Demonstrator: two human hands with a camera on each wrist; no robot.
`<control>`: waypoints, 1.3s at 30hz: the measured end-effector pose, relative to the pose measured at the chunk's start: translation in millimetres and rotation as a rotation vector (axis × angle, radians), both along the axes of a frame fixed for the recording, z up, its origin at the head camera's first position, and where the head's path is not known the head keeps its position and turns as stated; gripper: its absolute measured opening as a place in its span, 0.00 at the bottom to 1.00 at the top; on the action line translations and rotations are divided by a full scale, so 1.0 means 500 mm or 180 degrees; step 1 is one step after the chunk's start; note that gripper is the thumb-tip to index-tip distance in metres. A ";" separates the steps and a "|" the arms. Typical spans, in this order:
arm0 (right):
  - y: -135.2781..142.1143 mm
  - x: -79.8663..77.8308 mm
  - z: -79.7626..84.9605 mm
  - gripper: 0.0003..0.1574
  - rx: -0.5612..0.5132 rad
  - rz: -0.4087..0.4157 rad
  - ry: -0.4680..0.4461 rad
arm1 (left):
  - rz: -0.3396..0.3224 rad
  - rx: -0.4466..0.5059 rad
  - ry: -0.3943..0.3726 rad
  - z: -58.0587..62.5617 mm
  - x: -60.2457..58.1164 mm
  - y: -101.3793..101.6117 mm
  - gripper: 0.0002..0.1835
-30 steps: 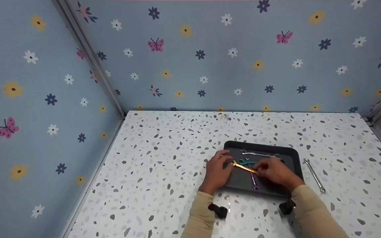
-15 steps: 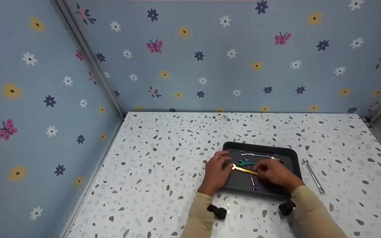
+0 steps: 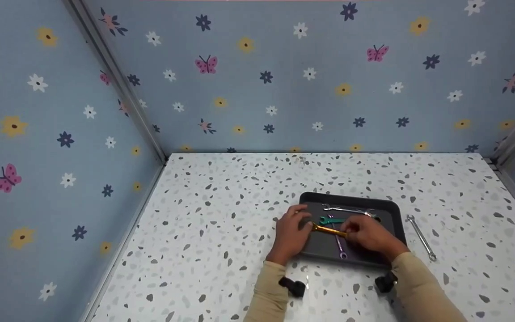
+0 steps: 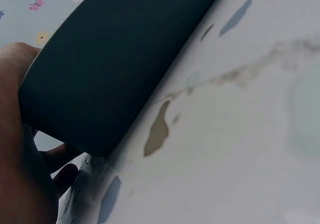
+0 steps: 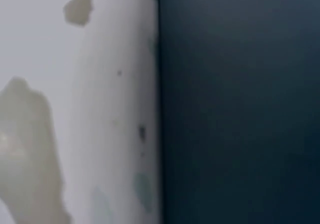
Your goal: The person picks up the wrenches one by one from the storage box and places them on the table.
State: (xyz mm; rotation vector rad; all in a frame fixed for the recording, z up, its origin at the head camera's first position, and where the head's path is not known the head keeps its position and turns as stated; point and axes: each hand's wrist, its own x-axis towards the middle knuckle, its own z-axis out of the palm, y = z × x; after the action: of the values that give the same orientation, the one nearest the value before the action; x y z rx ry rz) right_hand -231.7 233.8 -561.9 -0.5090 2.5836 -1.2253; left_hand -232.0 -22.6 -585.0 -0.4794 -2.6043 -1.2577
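Note:
In the head view, a dark grey tray [image 3: 318, 250] lies on the speckled table. My left hand [image 3: 291, 235] grips its left wall, the thumb by the left end of a gold wrench [image 3: 329, 230]. My right hand [image 3: 369, 232] pinches that wrench's right end over the tray. A purple wrench [image 3: 339, 245] passes beneath the gold one. Behind them lie a green wrench [image 3: 326, 220], partly hidden by my right hand, and a silver wrench [image 3: 344, 209]. The left wrist view shows the left hand [image 4: 17, 134] at the tray's corner. Only tray wall [image 5: 240, 104] and tabletop fill the right wrist view.
Another silver wrench [image 3: 421, 238] lies on the table [image 3: 221, 223] to the right of the tray. A flower-patterned back wall [image 3: 284, 89] and a left side panel [image 3: 52, 156] border the tabletop. Each wrist wears a black camera mount [image 3: 294, 287].
The gold wrench's left end has tipped down a little and its shine has darkened, so it lies flatter across. Both hands stay nearly in place; the whole view has shifted slightly.

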 end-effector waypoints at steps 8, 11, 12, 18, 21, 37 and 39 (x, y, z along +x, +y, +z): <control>-0.003 0.003 0.001 0.12 -0.0017 0.0022 0.0013 | 0.0004 0.0053 -0.0086 -0.001 -0.001 0.000 0.13; -0.004 0.004 0.001 0.12 -0.0046 0.0058 0.0013 | 0.0001 0.0046 -0.0123 -0.002 0.001 -0.001 0.13; -0.005 0.004 0.000 0.13 -0.0054 0.0059 0.0007 | 0.0000 0.0044 -0.0118 -0.002 0.002 -0.002 0.14; -0.002 0.006 0.000 0.13 -0.0055 0.0029 -0.0015 | -0.0006 0.0049 -0.0125 -0.002 0.002 -0.002 0.14; -0.001 0.008 0.000 0.14 -0.0008 0.0009 0.0026 | -0.0022 0.0058 -0.0135 -0.002 0.001 -0.002 0.14; -0.002 0.000 0.010 0.17 0.0019 -0.0024 -0.0142 | -0.0011 0.0116 -0.0263 -0.002 -0.002 0.001 0.15; -0.001 0.000 0.009 0.16 0.0015 -0.0015 -0.0127 | -0.0012 0.0098 -0.0251 -0.002 -0.002 0.001 0.15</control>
State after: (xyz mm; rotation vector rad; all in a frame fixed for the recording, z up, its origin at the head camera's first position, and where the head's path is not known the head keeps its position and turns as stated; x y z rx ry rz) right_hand -231.7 233.3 -557.6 -0.4729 2.5555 -1.2179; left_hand -233.0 -22.2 -586.1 -0.4380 -2.6450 -1.3422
